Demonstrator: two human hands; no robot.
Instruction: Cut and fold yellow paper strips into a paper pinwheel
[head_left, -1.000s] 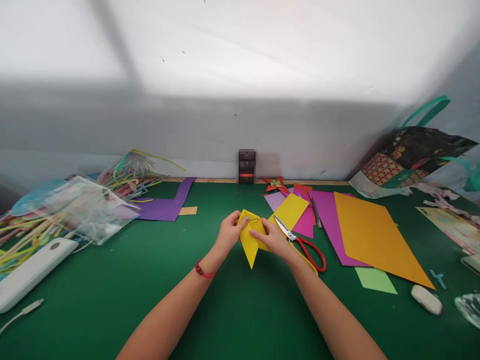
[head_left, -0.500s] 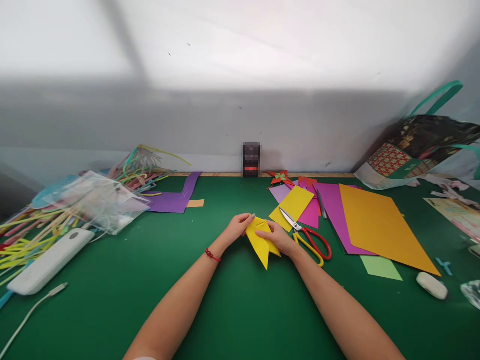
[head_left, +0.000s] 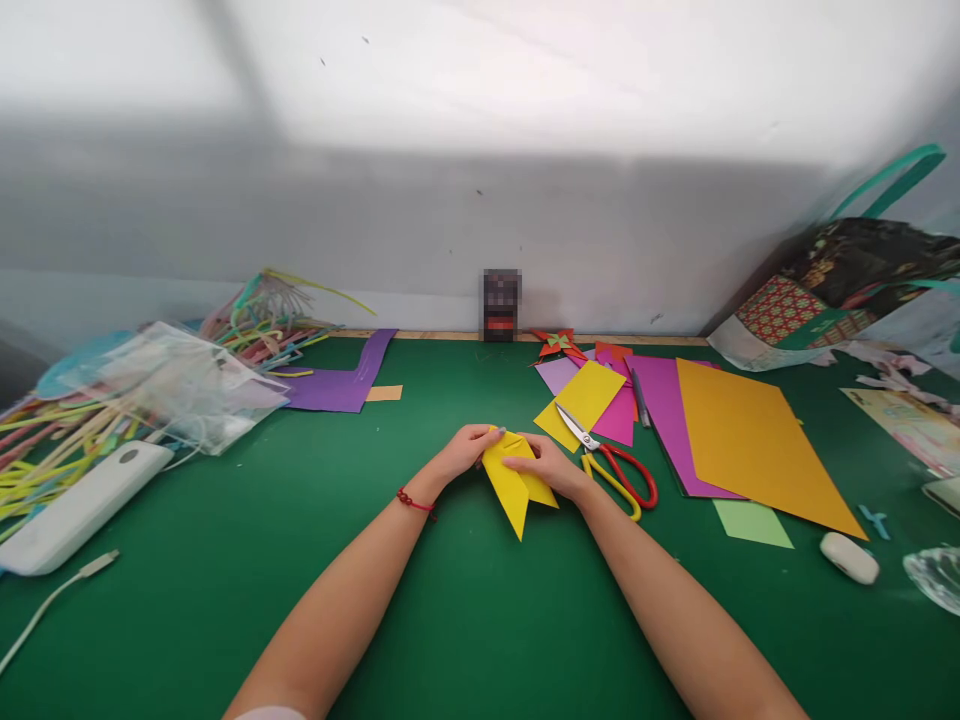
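Note:
Both hands hold a folded piece of yellow paper [head_left: 511,490] above the green table. It has two pointed tails, one aimed down toward me and a shorter one to the right. My left hand [head_left: 466,452] pinches its upper left corner, thumb on top. At its right side my right hand [head_left: 551,466] grips it, the thumb lying across the face and the other fingers hidden behind. Just right of that hand lie scissors [head_left: 600,450] with one red and one yellow handle, their blades resting over a flat yellow sheet [head_left: 598,392].
Purple [head_left: 664,410] and orange sheets [head_left: 757,450] lie at right, with a light green piece [head_left: 752,523] and a white case [head_left: 849,557]. A red-orange paper pinwheel shape [head_left: 556,342] sits at the back. Pipe cleaners [head_left: 97,410], a plastic bag [head_left: 202,385] and a white device [head_left: 82,508] fill the left.
The view has tilted down slightly and shifted, so the table items sit a little higher and more to the left. Both hands keep their hold on the yellow paper, whose shape looks nearly the same.

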